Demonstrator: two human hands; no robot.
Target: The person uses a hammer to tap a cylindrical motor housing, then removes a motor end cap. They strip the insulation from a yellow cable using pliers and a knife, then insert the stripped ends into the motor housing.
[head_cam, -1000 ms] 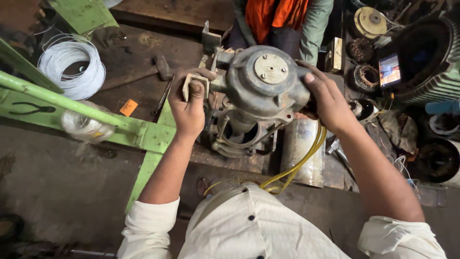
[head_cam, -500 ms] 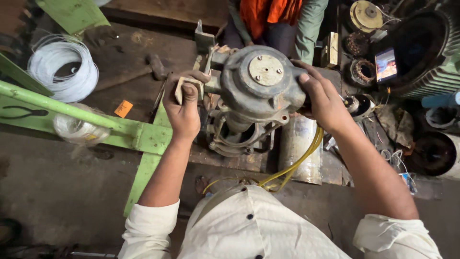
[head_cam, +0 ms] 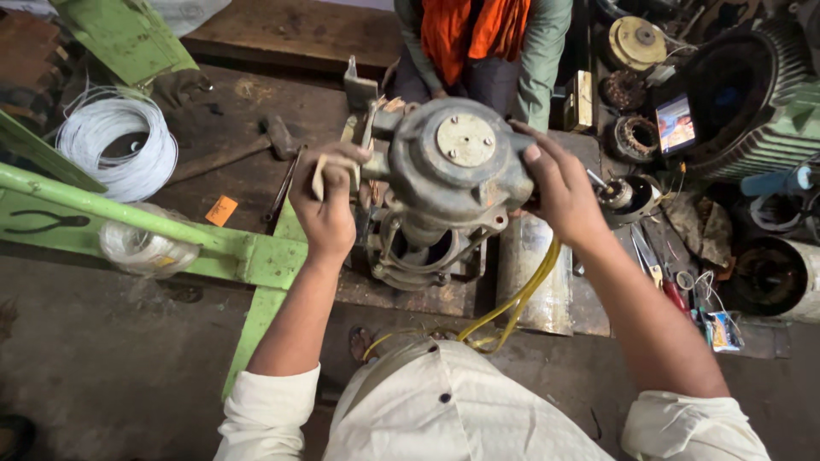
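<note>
Grey cast metal, dull and rough with rust-brown stains, makes the body of the pump housing [head_cam: 457,171] that the person holds up between both hands. It is a heavy, rounded piece with a flat round cap on top, so a grip from two opposite sides seems the way to keep it steady above the floor.

The left hand [head_cam: 326,209] is closed around a projecting part on the left side of the housing — the fingers curl tight and the thumb presses over a pale strip. The right hand [head_cam: 559,188] lies on the other side, fingers spread and pressed flat against the curved wall, the thumb on the upper edge.

Just below the hands stands a second metal casting [head_cam: 418,252], open and ring-shaped. A yellow hose [head_cam: 521,299] bends from under the right hand toward the person's white shirt, beside a smooth metal cylinder [head_cam: 525,273].

Left of the left hand lie a hammer [head_cam: 248,149] on the dark oily floor, a coil of white wire [head_cam: 115,145] and a green painted frame [head_cam: 171,230]. Beyond the hands another person in an orange scarf [head_cam: 474,30] sits. Right of the right hand lie motor parts [head_cam: 632,137] — copper windings inside.
</note>
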